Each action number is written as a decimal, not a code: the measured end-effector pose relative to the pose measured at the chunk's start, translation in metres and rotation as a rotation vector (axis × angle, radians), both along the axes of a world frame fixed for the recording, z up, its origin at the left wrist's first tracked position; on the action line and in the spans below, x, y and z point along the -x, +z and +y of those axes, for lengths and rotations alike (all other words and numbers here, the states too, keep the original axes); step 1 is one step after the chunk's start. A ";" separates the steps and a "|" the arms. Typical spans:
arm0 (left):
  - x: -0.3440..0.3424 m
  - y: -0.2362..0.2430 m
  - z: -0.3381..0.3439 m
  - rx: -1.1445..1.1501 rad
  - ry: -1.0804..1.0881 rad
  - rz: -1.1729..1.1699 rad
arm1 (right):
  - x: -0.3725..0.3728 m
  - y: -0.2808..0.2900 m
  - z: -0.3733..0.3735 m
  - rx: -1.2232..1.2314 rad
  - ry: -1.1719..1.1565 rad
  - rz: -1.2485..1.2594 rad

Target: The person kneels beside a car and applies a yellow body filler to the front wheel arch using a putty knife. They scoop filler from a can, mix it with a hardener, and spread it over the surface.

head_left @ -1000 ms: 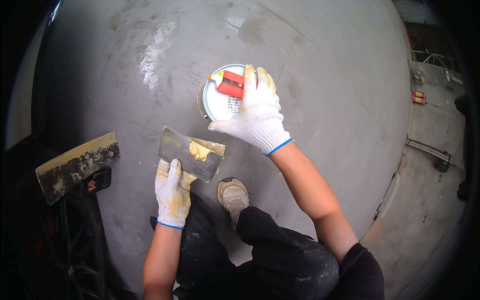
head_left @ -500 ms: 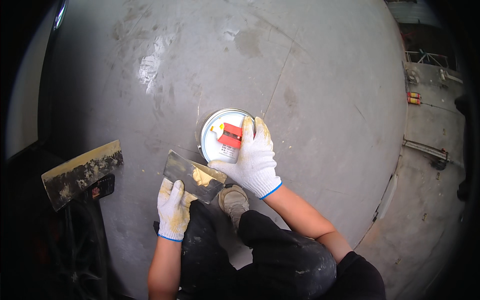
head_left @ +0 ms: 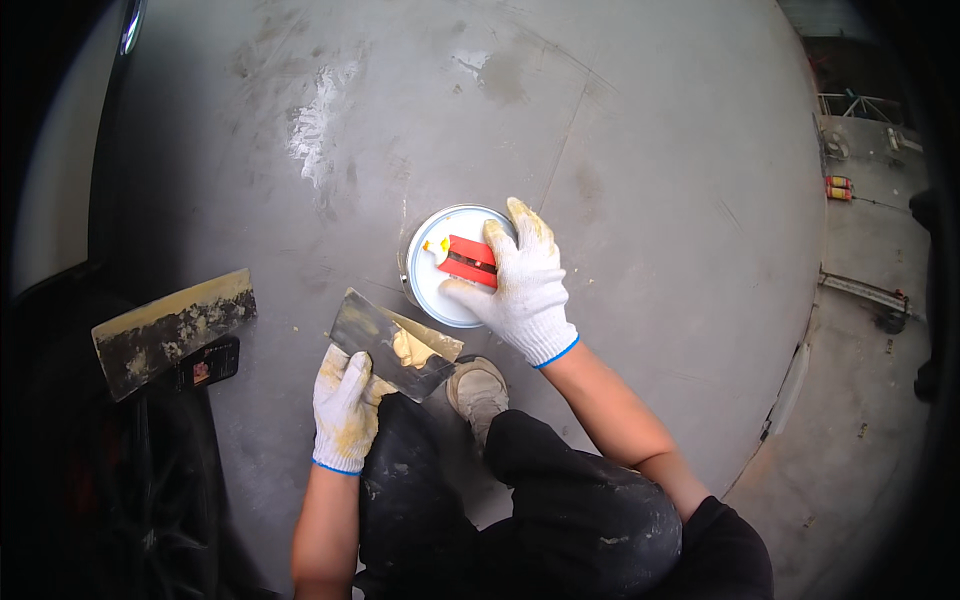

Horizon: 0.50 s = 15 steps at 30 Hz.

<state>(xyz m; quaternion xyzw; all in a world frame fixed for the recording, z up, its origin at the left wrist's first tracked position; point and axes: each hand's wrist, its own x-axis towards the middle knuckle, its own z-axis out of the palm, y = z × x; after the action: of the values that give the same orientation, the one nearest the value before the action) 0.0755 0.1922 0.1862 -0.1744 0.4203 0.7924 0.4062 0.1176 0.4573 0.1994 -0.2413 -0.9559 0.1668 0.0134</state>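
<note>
My left hand [head_left: 345,405], in a white knit glove stained tan, grips a flat grey metal putty spreader [head_left: 370,330] between thumb and fingers. A dab of pale yellow putty [head_left: 411,349] sits on it, beside a tan-smeared edge. To its right stands a round tin [head_left: 430,295] with a white lid. My gloved right hand [head_left: 527,285] lies over the lid's right side, fingers apart, the thumb on the lid near a red patch [head_left: 468,262] with a white and yellow end. Whether that patch is print or a separate thing, I cannot tell.
A wide spreader caked with dried putty [head_left: 175,330] lies at the left, above a dark phone-like device [head_left: 212,362] and a wheel [head_left: 155,500]. My shoe [head_left: 478,390] is just below the tin. Pale smears [head_left: 315,130] mark the grey floor [head_left: 680,220].
My right hand has shifted up and slightly right; its thumb has moved from the tin's near rim onto the lid. My left hand still holds the spreader. The whole view has shifted slightly.
</note>
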 end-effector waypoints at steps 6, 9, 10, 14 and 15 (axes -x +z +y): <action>0.012 -0.008 0.015 -0.003 -0.135 0.026 | -0.014 0.025 0.032 0.887 -0.388 -0.119; 0.021 -0.005 0.033 0.017 -0.349 0.087 | -0.046 0.036 0.036 1.506 -0.696 0.053; 0.016 -0.003 0.046 -0.002 -0.318 0.083 | -0.056 0.035 0.031 1.562 -0.715 0.014; 0.016 -0.003 0.074 0.053 -0.330 0.107 | -0.083 0.004 0.014 1.476 -0.823 0.216; 0.015 -0.004 0.078 0.110 -0.254 0.141 | -0.086 -0.004 0.013 1.417 -0.862 0.273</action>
<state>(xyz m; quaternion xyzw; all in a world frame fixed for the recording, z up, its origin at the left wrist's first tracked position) 0.0605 0.2698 0.1822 -0.0858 0.5094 0.7207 0.4623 0.2040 0.4705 0.1951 -0.5144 -0.4394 0.7355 0.0366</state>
